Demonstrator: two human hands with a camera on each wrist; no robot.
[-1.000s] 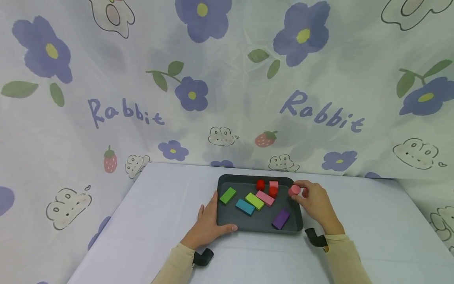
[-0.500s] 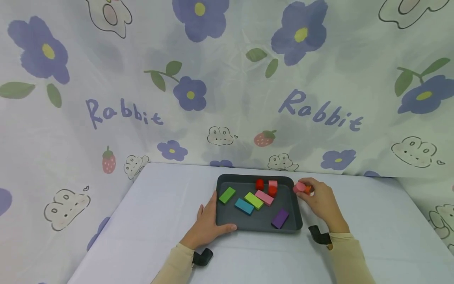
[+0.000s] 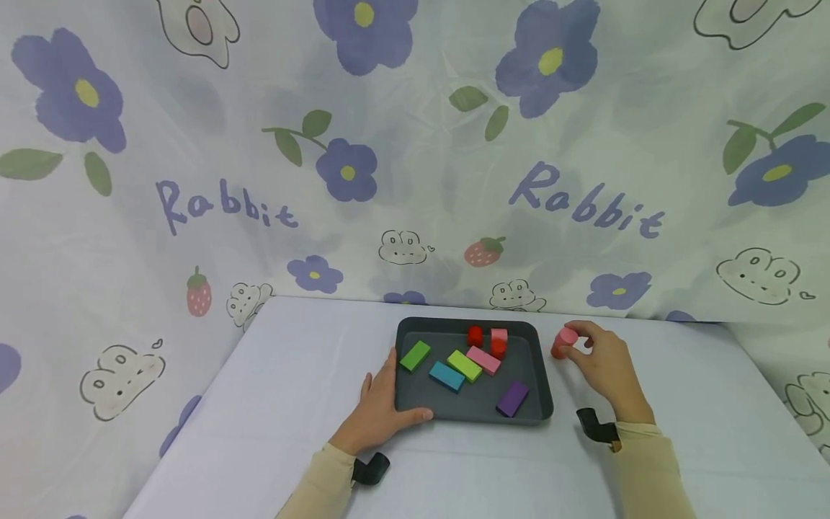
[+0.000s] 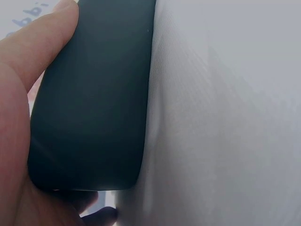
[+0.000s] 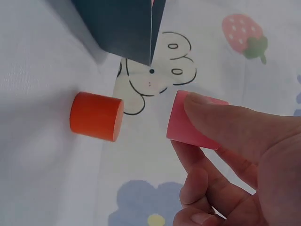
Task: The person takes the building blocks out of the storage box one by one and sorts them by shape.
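Between thumb and fingers my right hand [image 3: 606, 367] pinches a pink cylinder block [image 5: 193, 120]. It is held just above an orange cylinder block [image 5: 96, 116] that stands on the table, right of the tray; the right wrist view shows a gap between them. My left hand [image 3: 376, 411] rests at the near left corner of the dark grey tray [image 3: 473, 416], thumb along the front rim and fingers straight along the left side. In the left wrist view the thumb [image 4: 44, 40] lies against the tray wall [image 4: 94, 103]; the other fingers are partly hidden.
Inside the tray lie a green block [image 3: 415, 356], a blue block [image 3: 447, 376], a lime block [image 3: 464, 365], a purple block [image 3: 513, 398], and several pink and red blocks towards the back. A patterned cloth [image 3: 402, 144] hangs behind the white table [image 3: 311, 346].
My right hand has moved right, from over the tray's right rim to the table beside it, carrying the pink cylinder block above the orange one. My left hand and the tray stay put.
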